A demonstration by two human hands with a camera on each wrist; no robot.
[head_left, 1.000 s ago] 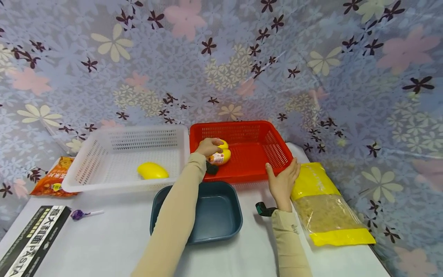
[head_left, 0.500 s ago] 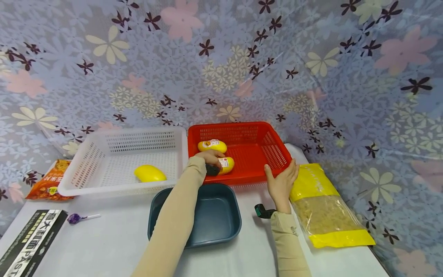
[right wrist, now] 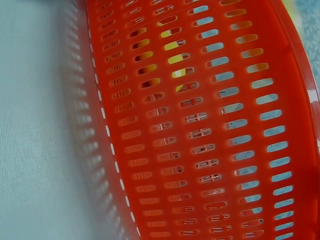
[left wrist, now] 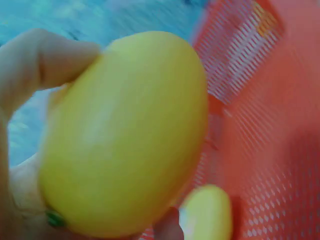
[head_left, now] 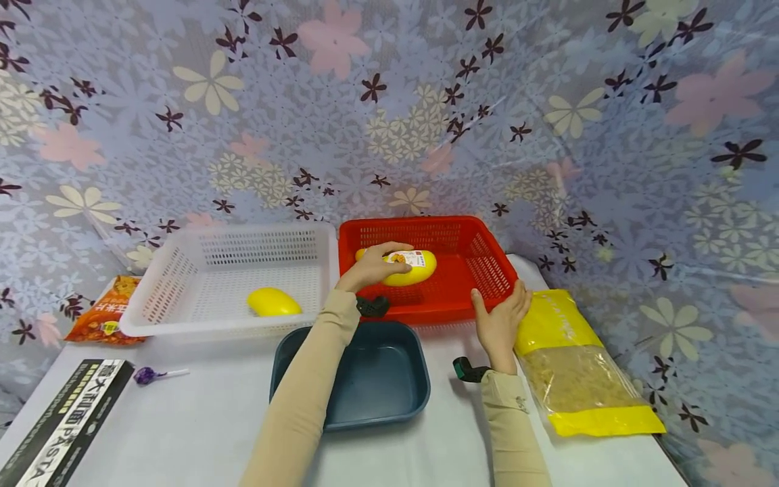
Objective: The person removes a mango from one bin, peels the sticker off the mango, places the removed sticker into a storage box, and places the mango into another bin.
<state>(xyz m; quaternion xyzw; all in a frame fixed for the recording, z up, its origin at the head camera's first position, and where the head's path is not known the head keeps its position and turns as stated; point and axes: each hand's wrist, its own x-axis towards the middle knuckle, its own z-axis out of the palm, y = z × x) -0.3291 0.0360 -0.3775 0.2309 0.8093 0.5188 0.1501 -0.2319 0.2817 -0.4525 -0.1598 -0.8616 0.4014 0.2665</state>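
My left hand (head_left: pixel 372 267) grips a yellow mango (head_left: pixel 420 268) with a white printed label, lifted over the red basket (head_left: pixel 426 314). In the left wrist view the mango (left wrist: pixel 125 135) fills the middle, thumb and fingers around it, a small green spot at its lower end. A second yellow mango (left wrist: pixel 212 212) lies in the red basket, mostly hidden behind the left hand in the head view. My right hand (head_left: pixel 500 326) rests against the basket's front right corner, thumb spread from the straight fingers. The right wrist view shows the slotted red basket wall (right wrist: pixel 200 130) close up.
Beside it stands a white basket (head_left: pixel 228 329) holding another yellow mango (head_left: pixel 274 302). A dark blue bin (head_left: pixel 383 423) is in front. Around them lie a yellow food bag (head_left: pixel 578 379), an orange snack bag (head_left: pixel 109 318), a purple lollipop (head_left: pixel 146 375) and a black pasta box (head_left: pixel 67 419).
The left hand moved from the rear mango to the front one, took hold of it and raised it up and rightward. The right hand stayed at the basket corner.
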